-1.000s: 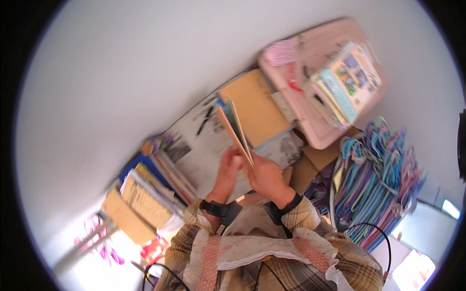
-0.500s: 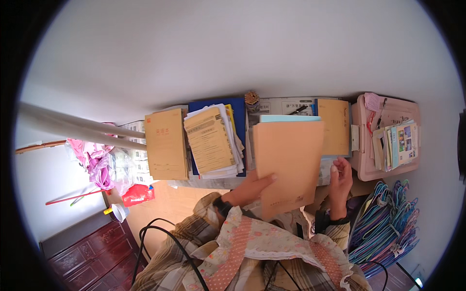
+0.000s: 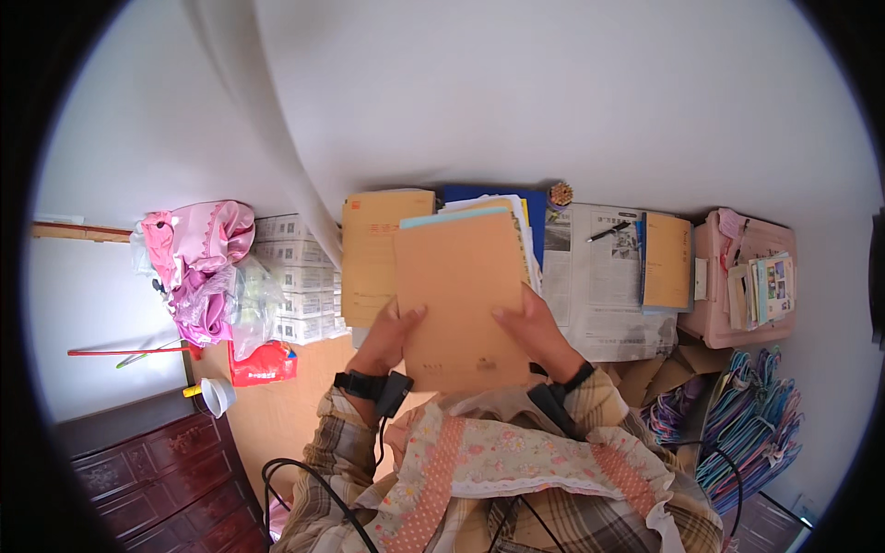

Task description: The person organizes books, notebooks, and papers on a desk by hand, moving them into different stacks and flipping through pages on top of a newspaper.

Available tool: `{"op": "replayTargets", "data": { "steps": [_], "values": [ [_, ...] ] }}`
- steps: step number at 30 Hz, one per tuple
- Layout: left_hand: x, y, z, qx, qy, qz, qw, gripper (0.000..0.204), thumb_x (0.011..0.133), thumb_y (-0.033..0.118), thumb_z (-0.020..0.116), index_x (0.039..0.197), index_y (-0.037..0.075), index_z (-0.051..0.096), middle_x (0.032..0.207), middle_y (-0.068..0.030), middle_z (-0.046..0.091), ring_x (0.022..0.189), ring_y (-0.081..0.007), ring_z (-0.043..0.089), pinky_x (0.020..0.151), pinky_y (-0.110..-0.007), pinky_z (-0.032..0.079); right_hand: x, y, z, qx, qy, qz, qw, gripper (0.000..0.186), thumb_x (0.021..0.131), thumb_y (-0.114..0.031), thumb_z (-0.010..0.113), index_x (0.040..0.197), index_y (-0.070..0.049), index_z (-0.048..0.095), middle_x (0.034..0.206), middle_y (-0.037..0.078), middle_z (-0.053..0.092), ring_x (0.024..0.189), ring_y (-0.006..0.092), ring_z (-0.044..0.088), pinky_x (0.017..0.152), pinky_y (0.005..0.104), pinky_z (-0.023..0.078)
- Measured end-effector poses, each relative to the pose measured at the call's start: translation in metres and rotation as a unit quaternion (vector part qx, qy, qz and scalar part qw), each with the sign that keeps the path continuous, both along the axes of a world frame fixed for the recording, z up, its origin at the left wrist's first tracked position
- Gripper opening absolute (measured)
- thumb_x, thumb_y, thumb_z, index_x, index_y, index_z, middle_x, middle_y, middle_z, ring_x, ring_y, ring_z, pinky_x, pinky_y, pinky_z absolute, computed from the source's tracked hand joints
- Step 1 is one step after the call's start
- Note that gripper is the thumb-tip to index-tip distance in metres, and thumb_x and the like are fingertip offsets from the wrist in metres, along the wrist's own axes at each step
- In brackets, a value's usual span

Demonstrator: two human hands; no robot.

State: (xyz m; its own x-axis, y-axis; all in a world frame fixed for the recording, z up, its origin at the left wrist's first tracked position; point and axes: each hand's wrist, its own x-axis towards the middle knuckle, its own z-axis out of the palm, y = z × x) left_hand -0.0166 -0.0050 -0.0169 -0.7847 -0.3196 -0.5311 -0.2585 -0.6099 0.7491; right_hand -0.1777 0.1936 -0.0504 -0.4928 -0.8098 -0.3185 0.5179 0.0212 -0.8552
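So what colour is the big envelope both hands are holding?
Plain tan-brown, seen best in the head view: the envelope held between the left hand and right hand.

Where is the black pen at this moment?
In the head view, the black pen lies right of centre on the spread newspaper, just left of the tan book.

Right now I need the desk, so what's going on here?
A person holds a brown paper envelope upright in both hands, the left hand on its left edge and the right hand on its right. Behind it, more brown envelopes and a blue folder lie stacked on the desk. A spread newspaper with a pen on it lies to the right.
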Motion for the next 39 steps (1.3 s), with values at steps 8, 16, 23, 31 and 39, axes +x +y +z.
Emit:
{"op": "replayTargets", "data": {
  "steps": [8,16,23,31,39],
  "values": [
    [0.057,-0.11,-0.05,-0.228,-0.061,0.051,0.97,0.054,0.089,0.009,0.058,0.136,-0.005,0.036,0.129,-0.0143,0.051,0.118,-0.0214,0.051,0.1,-0.033,0.041,0.048,-0.143,-0.057,0.048,0.136,-0.052,0.988,0.044,0.081,-0.001,0.056,0.123,0.002,0.047,0.115,0.014,0.058,0.109,0.0233,0.055,0.093,0.0327,0.043],
    [0.136,-0.064,-0.085,-0.404,-0.219,0.149,0.875,0.069,0.09,0.017,0.059,0.143,-0.007,0.022,0.144,-0.0261,0.031,0.134,-0.0324,0.034,0.1,-0.04,0.042,0.069,-0.16,-0.064,0.099,0.125,-0.098,0.982,0.053,0.078,0.002,0.05,0.131,0.002,0.041,0.119,0.018,0.055,0.114,0.0288,0.052,0.097,0.0356,0.04],
    [0.114,-0.051,-0.082,-0.104,-0.121,0.199,0.967,0.078,0.095,0.022,0.052,0.147,-0.002,0.0,0.137,-0.0206,0.035,0.12,-0.0278,0.046,0.092,-0.04,0.05,0.071,-0.176,-0.06,0.21,0.307,-0.073,0.925,0.058,0.079,-0.005,0.054,0.133,0.006,0.035,0.121,0.027,0.05,0.112,0.041,0.051,0.097,0.0441,0.04],
    [0.11,-0.064,-0.098,-0.115,-0.164,0.176,0.964,0.072,0.089,0.003,0.057,0.144,-0.001,0.01,0.128,-0.0165,0.04,0.11,-0.0259,0.054,0.08,-0.036,0.056,0.062,-0.173,-0.058,0.309,0.433,0.026,0.846,0.069,0.082,-0.018,0.059,0.134,0.015,0.03,0.118,0.031,0.048,0.103,0.0416,0.054,0.086,0.045,0.048],
    [0.114,-0.068,-0.093,-0.103,-0.149,0.157,0.971,0.06,0.086,0.001,0.059,0.136,0.003,0.026,0.123,-0.0129,0.045,0.107,-0.0236,0.054,0.083,-0.036,0.054,0.07,-0.173,-0.055,0.281,0.387,-0.05,0.877,0.064,0.076,-0.01,0.065,0.131,0.002,0.034,0.115,0.027,0.047,0.099,0.0438,0.054,0.081,0.0485,0.048]
  ]
}}
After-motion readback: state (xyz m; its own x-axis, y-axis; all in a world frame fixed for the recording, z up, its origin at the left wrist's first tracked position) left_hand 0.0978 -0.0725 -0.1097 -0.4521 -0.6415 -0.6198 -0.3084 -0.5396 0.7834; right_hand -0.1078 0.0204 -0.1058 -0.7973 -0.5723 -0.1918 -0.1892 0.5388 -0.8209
